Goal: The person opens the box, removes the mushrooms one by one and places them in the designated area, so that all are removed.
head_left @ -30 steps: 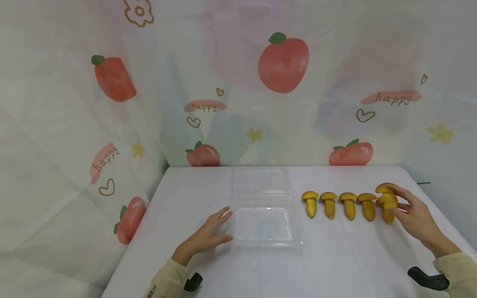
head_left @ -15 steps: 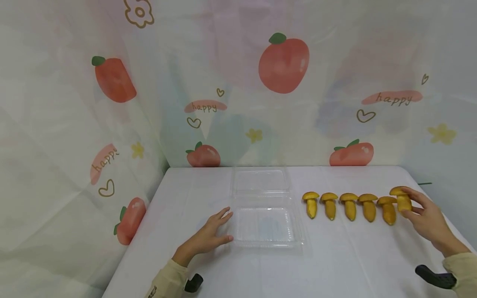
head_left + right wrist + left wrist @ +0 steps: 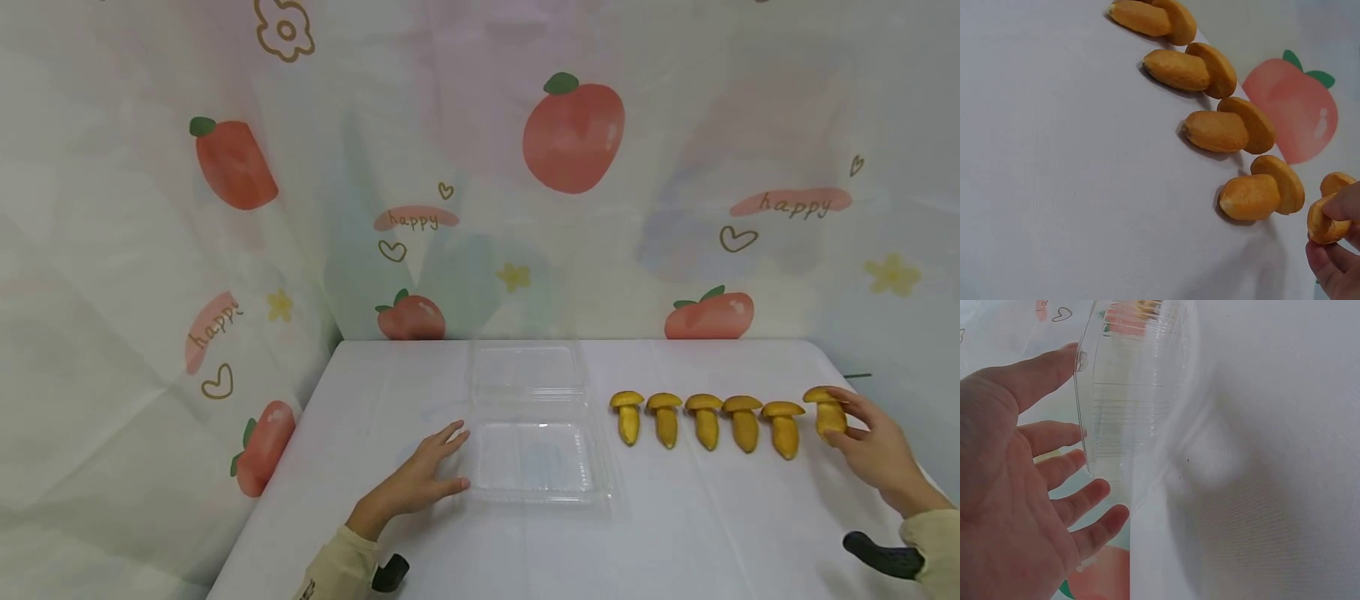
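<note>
My right hand (image 3: 877, 450) pinches a yellow-brown mushroom (image 3: 828, 417) by its stem, at the right end of a row. To its left several like mushrooms (image 3: 706, 425) lie side by side, caps toward the back; the nearest one (image 3: 1250, 197) sits apart from the held one. My left hand (image 3: 412, 475) has its fingers spread at the left edge of a clear plastic clamshell box (image 3: 534, 497). In the left wrist view the thumb and forefinger touch the box's rim (image 3: 1080, 425). The box stands open, its lid (image 3: 525, 367) folded toward the back.
A white cloth covers the table (image 3: 675, 533). Behind it and on the left hang printed curtains (image 3: 465, 125) with fruit and hearts. Dark wrist straps or mounts (image 3: 885, 557) sit below both sleeves.
My right hand has moved right with the mushroom, from over the row's last mushroom to beside it, opening a gap. The left hand and box stay in place.
</note>
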`<state>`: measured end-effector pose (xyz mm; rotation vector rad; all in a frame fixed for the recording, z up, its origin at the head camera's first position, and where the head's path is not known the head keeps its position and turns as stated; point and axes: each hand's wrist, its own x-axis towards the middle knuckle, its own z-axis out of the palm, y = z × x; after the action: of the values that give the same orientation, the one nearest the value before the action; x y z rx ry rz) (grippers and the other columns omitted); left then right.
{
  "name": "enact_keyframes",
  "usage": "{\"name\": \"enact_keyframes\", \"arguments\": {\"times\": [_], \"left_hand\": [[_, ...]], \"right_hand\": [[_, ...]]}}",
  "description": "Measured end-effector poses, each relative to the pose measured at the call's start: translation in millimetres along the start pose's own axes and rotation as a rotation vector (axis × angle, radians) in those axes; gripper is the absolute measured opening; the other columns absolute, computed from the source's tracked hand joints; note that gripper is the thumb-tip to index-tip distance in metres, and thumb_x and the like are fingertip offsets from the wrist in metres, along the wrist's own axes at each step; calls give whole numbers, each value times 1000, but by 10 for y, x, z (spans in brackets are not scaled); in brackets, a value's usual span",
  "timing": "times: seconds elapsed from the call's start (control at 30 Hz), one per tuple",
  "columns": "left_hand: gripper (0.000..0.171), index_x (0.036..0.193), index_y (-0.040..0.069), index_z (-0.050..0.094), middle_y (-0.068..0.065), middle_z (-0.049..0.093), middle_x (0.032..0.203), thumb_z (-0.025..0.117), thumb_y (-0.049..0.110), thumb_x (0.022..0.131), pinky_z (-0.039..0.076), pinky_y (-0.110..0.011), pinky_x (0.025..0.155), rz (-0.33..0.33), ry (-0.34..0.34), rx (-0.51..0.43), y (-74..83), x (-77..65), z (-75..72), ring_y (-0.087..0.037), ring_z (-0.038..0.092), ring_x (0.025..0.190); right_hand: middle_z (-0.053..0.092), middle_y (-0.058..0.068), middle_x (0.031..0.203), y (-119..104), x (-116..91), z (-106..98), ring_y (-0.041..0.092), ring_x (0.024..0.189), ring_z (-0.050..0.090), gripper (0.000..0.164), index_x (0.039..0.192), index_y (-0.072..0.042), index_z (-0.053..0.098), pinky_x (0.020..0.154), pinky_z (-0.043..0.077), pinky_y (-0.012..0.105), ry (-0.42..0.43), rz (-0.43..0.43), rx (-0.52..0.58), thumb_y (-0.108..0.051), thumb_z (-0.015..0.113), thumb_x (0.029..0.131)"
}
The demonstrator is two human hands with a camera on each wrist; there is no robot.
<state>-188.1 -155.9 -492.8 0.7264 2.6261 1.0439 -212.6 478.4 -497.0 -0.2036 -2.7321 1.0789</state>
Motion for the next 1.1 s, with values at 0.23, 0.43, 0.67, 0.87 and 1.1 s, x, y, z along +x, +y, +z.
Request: {"name": "enact_keyframes", "arguments": {"times": [0.23, 0.43, 0.67, 0.87, 1.1], "left_hand": [[74, 157, 1, 33, -17, 19, 169, 68, 28, 97, 28, -67, 118, 12, 11, 0, -1, 3, -9, -44, 21, 154], [74, 157, 1, 33, -17, 20, 169, 69, 28, 97, 29, -67, 117, 16, 19, 10, -16, 10, -11, -44, 21, 154], [75, 157, 2, 33, -15, 20, 170, 70, 27, 96, 29, -67, 118, 3, 7, 1, -11, -12, -7, -43, 21, 154], [74, 156, 1, 34, -16, 21, 169, 69, 28, 97, 28, -68, 117, 6, 13, 8, -9, -8, 4, -44, 22, 153], [75, 157, 2, 34, -16, 20, 169, 69, 29, 96, 29, -67, 118, -7, 8, 16, -11, 11, 10, -43, 21, 154]], "right_hand": [[24, 47, 149, 64, 49, -26, 63, 121, 33, 69, 154, 9, 20, 57, 31, 1, -12, 14, -20, 13, 51, 92], [20, 46, 152, 99, 53, -30, 62, 130, 28, 68, 155, 9, 18, 106, 49, 20, -36, 60, -28, 9, 48, 94], [17, 47, 151, 262, 63, 18, 63, 134, 21, 68, 153, 13, 18, 123, 32, 47, -66, 72, -14, 9, 47, 91], [12, 48, 152, 388, 131, 78, 65, 133, 20, 74, 154, 12, 14, 108, 26, 76, -89, 122, 8, 11, 46, 88], [18, 50, 145, 423, 162, 96, 64, 119, 34, 78, 154, 12, 12, 76, 52, 31, -127, 116, -32, 6, 50, 87]]}}
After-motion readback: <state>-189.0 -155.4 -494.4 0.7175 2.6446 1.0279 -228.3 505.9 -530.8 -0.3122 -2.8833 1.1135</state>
